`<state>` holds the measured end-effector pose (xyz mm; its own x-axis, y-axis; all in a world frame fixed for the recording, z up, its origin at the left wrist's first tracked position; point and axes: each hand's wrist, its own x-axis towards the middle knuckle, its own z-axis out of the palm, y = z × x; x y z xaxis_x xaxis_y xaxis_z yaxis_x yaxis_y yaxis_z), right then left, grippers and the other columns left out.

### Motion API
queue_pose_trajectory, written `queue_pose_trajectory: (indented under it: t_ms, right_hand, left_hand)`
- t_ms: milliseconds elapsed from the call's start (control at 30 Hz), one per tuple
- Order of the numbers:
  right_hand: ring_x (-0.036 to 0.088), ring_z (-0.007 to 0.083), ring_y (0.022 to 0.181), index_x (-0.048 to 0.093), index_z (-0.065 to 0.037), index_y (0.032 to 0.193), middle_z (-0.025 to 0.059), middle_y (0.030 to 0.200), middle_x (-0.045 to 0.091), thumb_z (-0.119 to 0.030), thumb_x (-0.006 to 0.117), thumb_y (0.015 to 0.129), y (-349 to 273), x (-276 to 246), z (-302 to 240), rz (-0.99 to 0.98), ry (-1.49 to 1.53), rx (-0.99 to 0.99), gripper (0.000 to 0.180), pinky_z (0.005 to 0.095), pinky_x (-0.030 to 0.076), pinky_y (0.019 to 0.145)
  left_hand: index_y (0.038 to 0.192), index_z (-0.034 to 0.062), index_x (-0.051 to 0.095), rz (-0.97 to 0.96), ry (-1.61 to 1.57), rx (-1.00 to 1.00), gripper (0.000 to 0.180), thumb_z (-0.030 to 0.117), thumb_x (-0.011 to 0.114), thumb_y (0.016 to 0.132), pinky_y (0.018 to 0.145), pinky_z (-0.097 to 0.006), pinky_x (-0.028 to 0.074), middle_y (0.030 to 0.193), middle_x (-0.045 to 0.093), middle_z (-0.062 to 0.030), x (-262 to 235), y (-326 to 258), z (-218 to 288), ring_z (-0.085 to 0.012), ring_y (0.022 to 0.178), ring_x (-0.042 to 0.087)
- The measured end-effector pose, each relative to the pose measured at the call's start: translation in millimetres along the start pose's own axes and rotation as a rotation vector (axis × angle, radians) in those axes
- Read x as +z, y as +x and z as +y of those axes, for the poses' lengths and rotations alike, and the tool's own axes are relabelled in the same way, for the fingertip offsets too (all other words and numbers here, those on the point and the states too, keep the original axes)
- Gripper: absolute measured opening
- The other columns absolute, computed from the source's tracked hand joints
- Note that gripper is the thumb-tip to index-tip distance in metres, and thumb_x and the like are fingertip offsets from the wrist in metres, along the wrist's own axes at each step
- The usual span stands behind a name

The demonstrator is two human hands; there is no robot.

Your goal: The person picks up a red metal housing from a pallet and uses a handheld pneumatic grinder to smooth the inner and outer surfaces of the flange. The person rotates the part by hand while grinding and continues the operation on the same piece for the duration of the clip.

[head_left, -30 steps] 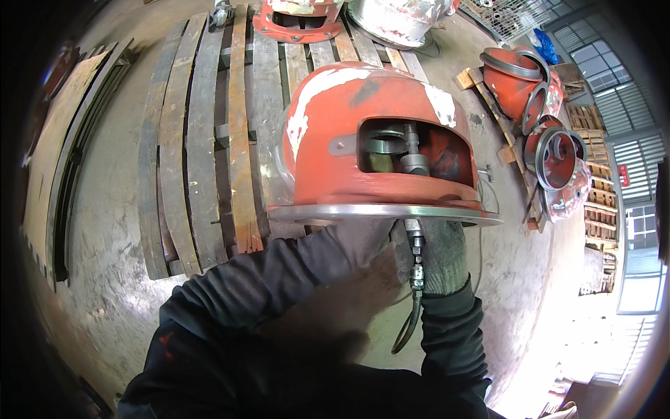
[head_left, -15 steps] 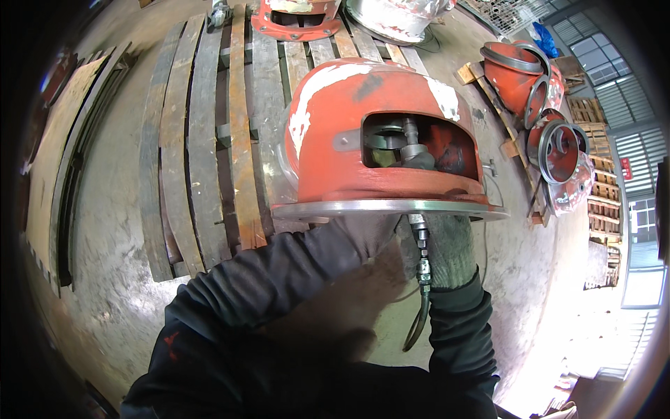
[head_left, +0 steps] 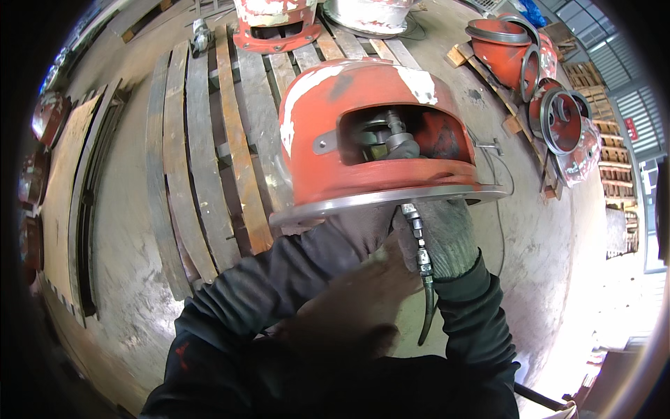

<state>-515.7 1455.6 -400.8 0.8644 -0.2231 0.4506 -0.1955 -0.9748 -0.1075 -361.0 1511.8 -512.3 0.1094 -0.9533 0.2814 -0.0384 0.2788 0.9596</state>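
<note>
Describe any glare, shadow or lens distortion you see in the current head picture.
Head view: strong glare bleaches the floor toward the lower right; head view: the inside of the red casing is in shade, so parts in there are hard to make out; head view: the fisheye lens bends the pallet slats and leaves the corners black.

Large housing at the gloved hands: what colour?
The housing is orange-red with white patches, shown best in the head view.

Two gloved hands, one held tool

Gloved hands under red housing; hose hanging.
</note>
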Motion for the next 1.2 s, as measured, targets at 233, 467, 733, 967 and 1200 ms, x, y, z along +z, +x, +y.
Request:
queue_pose_trajectory:
  t_ms: [233, 467, 733, 967, 1200]
  right_hand:
    - [0.063, 0.0381, 0.093, 0.065, -0.004, 0.114, 0.0133, 0.096, 0.066, -0.013, 0.068, 0.079, 4, -7, -8, 0.029, 0.125, 0.107, 0.036, 0.0511, 0.05, 0.084]
    - [0.067, 0.0324, 0.084, 0.065, -0.004, 0.11, 0.012, 0.084, 0.067, -0.012, 0.062, 0.082, 19, -17, -24, -0.077, 0.729, 0.691, 0.029, 0.045, 0.054, 0.075]
    - [0.067, 0.0277, 0.08, 0.063, -0.005, 0.117, 0.0104, 0.088, 0.067, -0.018, 0.061, 0.095, 6, -17, -18, -0.19, 0.676, 0.652, 0.026, 0.043, 0.054, 0.07]
    - [0.062, 0.0148, 0.058, 0.063, -0.01, 0.105, 0.0032, 0.077, 0.065, -0.03, 0.066, 0.102, -12, 35, -4, 0.21, 0.73, 0.51, 0.02, 0.0284, 0.047, 0.049]
    - [0.066, 0.0268, 0.076, 0.062, -0.008, 0.109, 0.0084, 0.086, 0.067, -0.015, 0.071, 0.087, -4, 13, -12, 0.097, 0.39, 0.356, 0.025, 0.0407, 0.052, 0.064]
  left_hand:
    - [0.126, 0.0001, 0.06, 0.001, 0.293, 0.192, 0.041, 0.009, 0.068, 0.087, 0.084, -0.038, 0.056, 0.106, 0.063, -0.0184, -12, 0, 29, -0.0302, 0.1, 0.066]
    - [0.126, -0.0001, 0.059, 0.003, 0.633, -0.028, 0.036, 0.006, 0.064, 0.091, 0.072, -0.038, 0.055, 0.103, 0.062, -0.0151, -3, -4, 36, -0.0282, 0.09, 0.065]
    - [0.134, 0.0013, 0.059, 0.012, -0.019, -0.256, 0.036, 0.014, 0.052, 0.101, 0.077, -0.031, 0.053, 0.106, 0.066, -0.0109, 4, 8, 58, -0.0186, 0.094, 0.063]
    - [0.136, 0.001, 0.061, -0.136, -0.148, -0.261, 0.044, 0.025, 0.055, 0.1, 0.1, -0.031, 0.046, 0.12, 0.068, -0.0088, -8, 48, 68, -0.0168, 0.112, 0.061]
    - [0.13, 0.0021, 0.059, 0.143, -0.397, -0.102, 0.032, 0.021, 0.061, 0.105, 0.097, -0.034, 0.054, 0.119, 0.065, -0.0073, 14, 35, 38, -0.0216, 0.107, 0.064]
